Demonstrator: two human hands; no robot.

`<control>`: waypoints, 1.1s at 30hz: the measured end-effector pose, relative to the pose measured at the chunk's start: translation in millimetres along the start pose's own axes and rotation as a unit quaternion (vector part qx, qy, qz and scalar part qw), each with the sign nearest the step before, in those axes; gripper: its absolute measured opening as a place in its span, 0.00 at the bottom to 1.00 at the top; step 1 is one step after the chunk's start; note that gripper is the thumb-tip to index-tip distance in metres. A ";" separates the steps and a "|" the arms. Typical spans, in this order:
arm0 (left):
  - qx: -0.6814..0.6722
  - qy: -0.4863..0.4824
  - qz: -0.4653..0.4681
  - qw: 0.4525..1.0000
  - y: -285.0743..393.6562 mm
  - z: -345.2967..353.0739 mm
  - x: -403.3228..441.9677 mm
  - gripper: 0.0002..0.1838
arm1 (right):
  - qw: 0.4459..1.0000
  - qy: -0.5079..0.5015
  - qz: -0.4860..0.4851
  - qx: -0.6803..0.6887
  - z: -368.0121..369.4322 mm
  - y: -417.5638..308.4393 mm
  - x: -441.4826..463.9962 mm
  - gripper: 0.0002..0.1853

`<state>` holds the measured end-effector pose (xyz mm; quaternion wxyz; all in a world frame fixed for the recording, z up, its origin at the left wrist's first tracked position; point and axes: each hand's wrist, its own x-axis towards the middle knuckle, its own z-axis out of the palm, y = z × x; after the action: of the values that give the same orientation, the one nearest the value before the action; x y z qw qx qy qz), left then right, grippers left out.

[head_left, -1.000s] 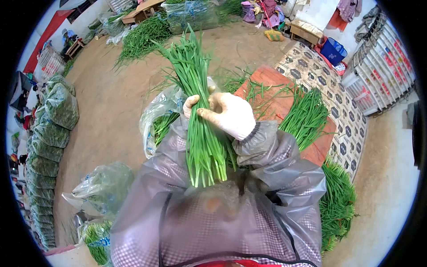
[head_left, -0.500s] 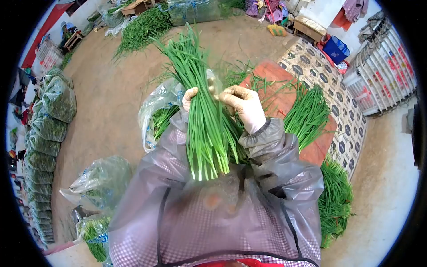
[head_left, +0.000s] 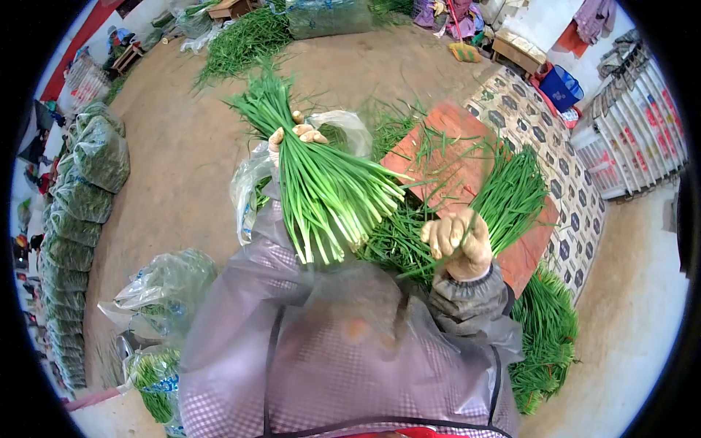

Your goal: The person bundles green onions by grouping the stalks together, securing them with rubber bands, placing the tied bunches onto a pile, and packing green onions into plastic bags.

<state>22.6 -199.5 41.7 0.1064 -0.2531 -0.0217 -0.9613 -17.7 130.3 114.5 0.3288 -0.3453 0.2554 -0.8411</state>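
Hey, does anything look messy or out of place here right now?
Yes: loose chive leaves lie scattered at odd angles across the reddish board, untidy compared with the gathered chive bundle in the left hand.

Bunch of green stalks (head_left: 332,186), fanned, gripped in the left hand (head_left: 305,133).
Stalks slender, gathered near the leafy upper part; pale lower ends spread toward the wearer. Loose pile of similar stalks (head_left: 513,193) lies along the red board's (head_left: 445,166) right edge.

Smooth glossy leaves (head_left: 325,186), crinkled plastic bag (head_left: 171,285)
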 end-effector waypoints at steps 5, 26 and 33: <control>0.017 -0.006 0.018 1.000 20.0 3.8 -1.0 0.21 | 0.892 0.050 0.246 -0.375 -46.0 7.9 -37.8 0.07; 0.036 -0.022 0.001 0.999 12.8 16.2 -0.6 0.21 | 0.915 0.120 0.259 -0.286 50.0 61.3 25.6 0.17; 0.035 -0.014 0.003 0.999 8.3 20.5 -0.4 0.21 | 0.927 0.140 0.298 -0.179 49.4 69.1 36.5 0.14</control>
<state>34.7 -205.6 59.3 0.1179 -0.2625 -0.0556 -0.9561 25.4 48.6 115.3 0.4581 -0.1853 0.5360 -0.6844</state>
